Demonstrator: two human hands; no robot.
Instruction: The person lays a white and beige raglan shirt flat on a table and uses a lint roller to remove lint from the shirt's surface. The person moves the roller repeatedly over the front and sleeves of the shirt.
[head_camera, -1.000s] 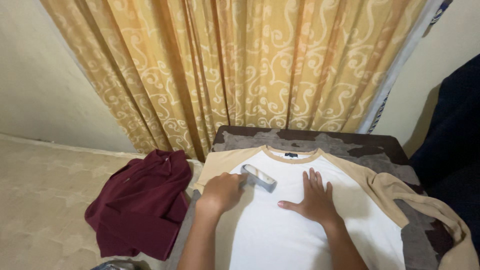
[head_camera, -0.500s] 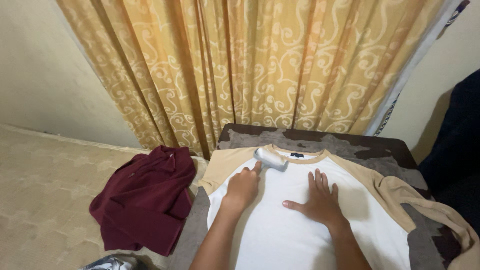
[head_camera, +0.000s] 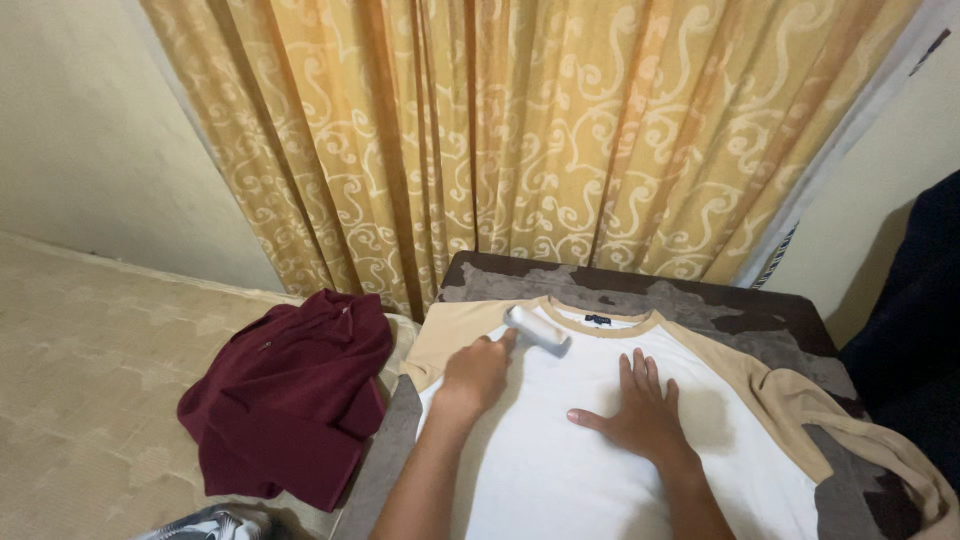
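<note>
Worn dark table (head_camera: 760, 305) – white shirt (head_camera: 560, 450) spread; gold curtain (head_camera: 520, 140) behind.

Colours and patterns of the fabrics and surfaces in view

A white body with tan sleeves and a tan neck band is shown by the T-shirt (head_camera: 590, 450), and a small dark label is seen inside its collar. A pale grey-white is shown by the lint roller (head_camera: 537, 331) lying on it. The table (head_camera: 690, 300) beneath is coloured dark brown, with worn grey patches. A plain deep maroon is shown by the crumpled garment (head_camera: 290, 400) at the left. The curtain (head_camera: 540, 130) at the far side is coloured golden yellow and patterned with cream scrolls and swirls. The wall (head_camera: 90, 140) is painted pale cream, and the surface (head_camera: 80, 400) at the near left is a mottled beige.
</note>
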